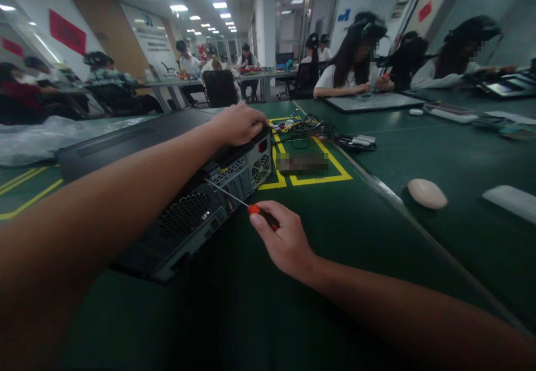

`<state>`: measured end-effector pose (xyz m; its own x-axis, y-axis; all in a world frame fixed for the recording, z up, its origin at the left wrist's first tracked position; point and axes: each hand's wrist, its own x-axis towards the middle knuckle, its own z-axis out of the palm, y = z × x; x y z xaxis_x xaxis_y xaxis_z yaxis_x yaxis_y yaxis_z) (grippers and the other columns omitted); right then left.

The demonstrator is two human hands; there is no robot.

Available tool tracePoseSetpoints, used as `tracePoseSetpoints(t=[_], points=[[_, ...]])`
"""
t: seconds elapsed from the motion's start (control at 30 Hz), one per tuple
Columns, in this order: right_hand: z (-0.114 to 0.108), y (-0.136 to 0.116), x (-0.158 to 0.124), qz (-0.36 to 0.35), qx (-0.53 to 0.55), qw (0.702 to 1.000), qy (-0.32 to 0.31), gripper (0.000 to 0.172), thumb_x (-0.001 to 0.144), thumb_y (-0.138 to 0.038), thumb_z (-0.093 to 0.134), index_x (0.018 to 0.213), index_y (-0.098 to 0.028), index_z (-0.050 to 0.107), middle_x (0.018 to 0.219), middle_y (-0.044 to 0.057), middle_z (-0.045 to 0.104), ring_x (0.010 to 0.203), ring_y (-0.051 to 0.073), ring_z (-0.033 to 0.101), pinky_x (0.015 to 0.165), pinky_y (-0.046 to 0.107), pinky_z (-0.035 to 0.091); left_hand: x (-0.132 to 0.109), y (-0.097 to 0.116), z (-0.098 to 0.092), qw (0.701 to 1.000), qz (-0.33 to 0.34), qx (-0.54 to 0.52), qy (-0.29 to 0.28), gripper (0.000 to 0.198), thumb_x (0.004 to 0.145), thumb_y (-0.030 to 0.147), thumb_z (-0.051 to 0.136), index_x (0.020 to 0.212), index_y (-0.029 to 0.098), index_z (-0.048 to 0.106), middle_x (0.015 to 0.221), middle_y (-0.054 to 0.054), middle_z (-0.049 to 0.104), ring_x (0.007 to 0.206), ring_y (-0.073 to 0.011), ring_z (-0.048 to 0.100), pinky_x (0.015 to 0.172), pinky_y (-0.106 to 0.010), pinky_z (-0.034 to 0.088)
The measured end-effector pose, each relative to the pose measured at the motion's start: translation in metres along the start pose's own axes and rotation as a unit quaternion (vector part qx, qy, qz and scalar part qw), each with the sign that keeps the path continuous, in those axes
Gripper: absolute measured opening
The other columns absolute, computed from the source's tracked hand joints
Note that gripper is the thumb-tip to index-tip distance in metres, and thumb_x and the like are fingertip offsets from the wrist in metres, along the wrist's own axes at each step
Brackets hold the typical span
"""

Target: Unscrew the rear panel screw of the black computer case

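A black desktop computer case (pixel 196 214) lies on its side on the green table, its back panel with fan grille and slots facing me. My left hand (pixel 240 122) reaches across the case and grips its far right top corner, fingers curled over the edge. In my right hand (pixel 287 237) is a screwdriver (pixel 253 209) with a red and black handle, the fingers closed around it. Its thin shaft slants up to the left, and the tip is at the upper middle of the back panel. I cannot tell whether a screw sits under the tip.
A tangle of cables (pixel 307 126) lies behind the case beside yellow tape markings (pixel 322 180). To the right are a beige computer mouse (pixel 427 193) and a white object (pixel 508 202). Plastic wrap (pixel 29 139) is at the left. Co-workers sit across the table.
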<state>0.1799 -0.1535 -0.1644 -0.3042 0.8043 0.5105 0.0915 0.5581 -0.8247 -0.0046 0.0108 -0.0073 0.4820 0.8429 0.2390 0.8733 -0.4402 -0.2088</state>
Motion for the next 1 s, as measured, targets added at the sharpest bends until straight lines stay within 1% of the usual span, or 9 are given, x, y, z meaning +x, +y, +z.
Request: tracePoseSetpoints(t=[0.1,0.2,0.23,0.3,0.37,0.47,0.7,0.8,1.0], points=[[-0.002,-0.001,0.0,0.009,0.003,1.0,-0.012,0.016,0.107,-0.034,0.064,0.113,-0.022,0.071,0.094,0.003,0.074,0.083,0.02,0.069,0.078,0.034,0.053,-0.003,0.0,-0.008,0.997,-0.001,0.075,-0.025,0.049,0.107,0.03,0.045,0.143,0.029,0.078,0.129,-0.01,0.081,0.113,-0.029,0.076,0.096,-0.041,0.054],[-0.001,-0.001,-0.002,0.033,0.003,0.999,-0.011,0.024,0.098,-0.032,0.074,0.119,-0.023,0.066,0.093,0.001,0.072,0.08,0.019,0.07,0.076,0.033,0.054,-0.008,-0.005,-0.011,0.991,0.013,0.122,-0.054,0.048,0.108,0.028,0.045,0.144,0.031,0.077,0.133,-0.009,0.079,0.117,-0.0295,0.075,0.093,-0.041,0.054],[-0.001,0.0,-0.003,0.036,0.004,0.999,-0.011,0.026,0.096,-0.03,0.076,0.118,-0.024,0.064,0.092,0.0,0.072,0.08,0.019,0.07,0.076,0.033,0.054,-0.01,-0.007,-0.01,0.991,0.011,0.122,-0.044,0.047,0.109,0.029,0.044,0.143,0.03,0.076,0.136,-0.009,0.079,0.118,-0.0295,0.074,0.092,-0.04,0.053],[0.0,0.0,-0.003,0.037,0.01,0.999,-0.016,0.021,0.096,-0.028,0.074,0.113,-0.024,0.062,0.092,0.0,0.071,0.079,0.019,0.07,0.074,0.032,0.053,-0.014,-0.01,-0.007,0.994,-0.008,0.103,-0.017,0.047,0.109,0.032,0.043,0.141,0.029,0.077,0.137,-0.009,0.078,0.116,-0.0291,0.075,0.089,-0.039,0.053],[0.0,0.001,-0.002,0.034,0.017,0.999,-0.023,0.013,0.098,-0.026,0.07,0.108,-0.025,0.062,0.09,-0.001,0.071,0.077,0.018,0.069,0.072,0.031,0.052,-0.017,-0.012,-0.003,0.996,-0.025,0.087,-0.006,0.047,0.109,0.036,0.044,0.139,0.028,0.079,0.131,-0.01,0.08,0.113,-0.0285,0.075,0.088,-0.039,0.053],[-0.001,0.001,0.0,0.027,0.012,0.999,-0.019,0.011,0.1,-0.026,0.069,0.107,-0.025,0.062,0.091,0.0,0.071,0.076,0.018,0.067,0.072,0.032,0.051,-0.019,-0.011,-0.001,0.995,-0.044,0.086,-0.002,0.047,0.108,0.038,0.045,0.139,0.029,0.079,0.119,-0.01,0.081,0.108,-0.0288,0.076,0.089,-0.041,0.053],[-0.001,0.0,0.001,0.024,0.012,1.0,-0.013,0.011,0.099,-0.028,0.07,0.106,-0.025,0.062,0.091,0.0,0.071,0.079,0.018,0.067,0.075,0.033,0.051,-0.02,-0.005,-0.006,0.993,-0.058,0.101,-0.021,0.046,0.108,0.041,0.046,0.141,0.032,0.077,0.114,-0.01,0.079,0.112,-0.0331,0.075,0.092,-0.044,0.053],[-0.001,0.0,0.0,0.032,0.014,0.999,-0.017,0.011,0.099,-0.029,0.07,0.107,-0.025,0.063,0.089,-0.001,0.069,0.077,0.018,0.066,0.074,0.033,0.05,-0.021,-0.006,-0.006,0.991,-0.044,0.119,-0.028,0.05,0.109,0.043,0.042,0.143,0.03,0.077,0.117,-0.012,0.079,0.112,-0.035,0.075,0.091,-0.045,0.055],[-0.001,0.001,-0.001,0.037,0.024,0.999,-0.023,0.012,0.1,-0.031,0.071,0.106,-0.024,0.064,0.089,-0.002,0.069,0.077,0.017,0.066,0.073,0.031,0.049,-0.022,-0.01,-0.004,0.993,-0.05,0.101,-0.036,0.051,0.108,0.044,0.045,0.148,0.035,0.075,0.118,-0.01,0.079,0.114,-0.0357,0.075,0.097,-0.048,0.055]])
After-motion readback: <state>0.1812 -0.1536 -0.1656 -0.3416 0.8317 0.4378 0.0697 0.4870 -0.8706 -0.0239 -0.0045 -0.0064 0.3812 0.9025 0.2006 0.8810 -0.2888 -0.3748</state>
